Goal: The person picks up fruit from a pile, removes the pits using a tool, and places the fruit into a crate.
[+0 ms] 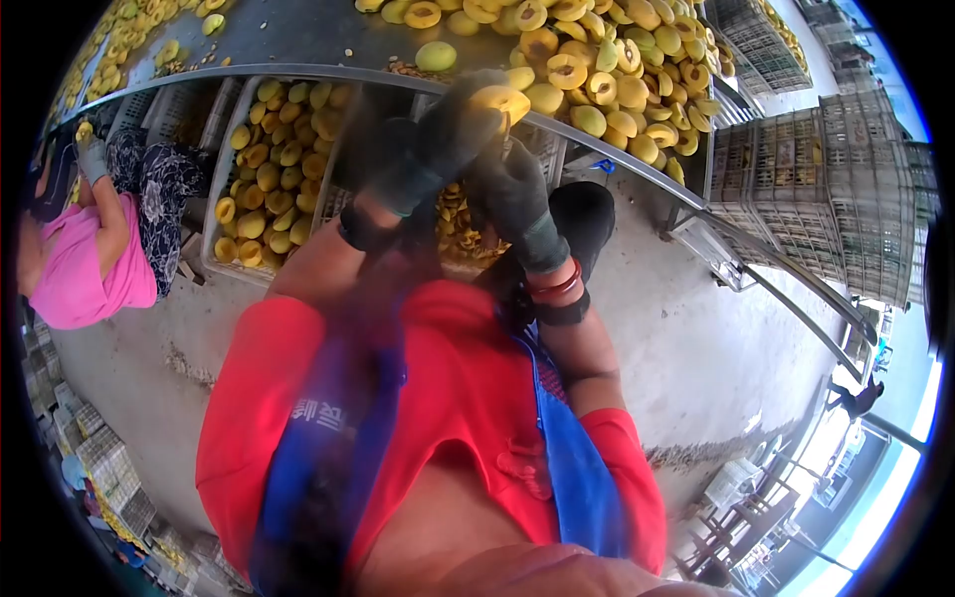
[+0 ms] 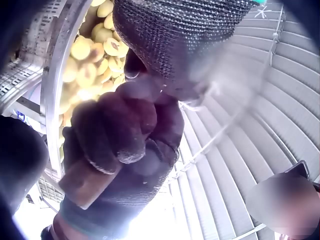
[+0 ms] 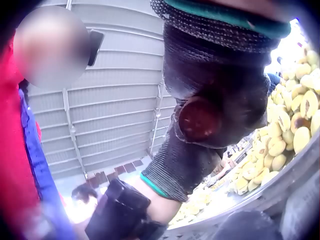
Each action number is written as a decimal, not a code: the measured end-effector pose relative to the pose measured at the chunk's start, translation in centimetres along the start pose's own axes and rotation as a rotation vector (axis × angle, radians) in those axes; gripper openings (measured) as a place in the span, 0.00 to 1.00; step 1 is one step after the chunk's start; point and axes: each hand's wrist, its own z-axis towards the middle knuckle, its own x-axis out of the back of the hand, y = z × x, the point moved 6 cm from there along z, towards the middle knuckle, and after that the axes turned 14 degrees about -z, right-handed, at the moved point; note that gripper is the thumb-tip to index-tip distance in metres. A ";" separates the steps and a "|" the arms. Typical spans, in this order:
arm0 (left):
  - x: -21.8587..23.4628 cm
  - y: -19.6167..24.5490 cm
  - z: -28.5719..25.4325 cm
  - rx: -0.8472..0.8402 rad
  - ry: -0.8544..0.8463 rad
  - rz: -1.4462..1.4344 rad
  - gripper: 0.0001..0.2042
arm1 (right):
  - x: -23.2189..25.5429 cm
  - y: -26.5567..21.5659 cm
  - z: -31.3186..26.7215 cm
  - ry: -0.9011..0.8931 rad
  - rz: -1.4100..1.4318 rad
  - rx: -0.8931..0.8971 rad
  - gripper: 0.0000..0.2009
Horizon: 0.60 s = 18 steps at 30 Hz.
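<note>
My left hand (image 1: pixel 438 139), in a dark knit work glove, holds a yellow peach (image 1: pixel 502 100) in its fingers over the metal table's edge. Close beside it, my gloved right hand (image 1: pixel 515 194) grips a wooden-handled tool (image 2: pixel 89 184), whose brown handle sticks out below the fist in the left wrist view. Its rounded butt (image 3: pixel 199 119) shows in the right wrist view. The tool's working end points up at the peach and is mostly hidden between the hands. Both hands overlap in the wrist views.
Halved peaches (image 1: pixel 637 80) lie heaped on the metal table (image 1: pixel 318 45). Below its edge stand a crate of peach halves (image 1: pixel 267 179) and a crate with smaller pieces (image 1: pixel 458 224). Stacked crates (image 1: pixel 816 179) rise at the right; a person in pink (image 1: pixel 99 259) sits at the left.
</note>
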 end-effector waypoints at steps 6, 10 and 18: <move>0.8 -2.8 -1.3 0.219 -0.032 0.034 0.19 | 0.2 4.7 2.1 -0.154 0.215 0.082 0.07; 0.8 -3.1 -1.7 0.293 -0.038 -0.065 0.21 | -0.2 2.3 0.0 -0.243 0.044 0.093 0.06; 0.4 -3.4 -2.1 0.312 -0.042 -0.100 0.27 | -0.2 1.8 -0.3 -0.222 0.102 0.144 0.09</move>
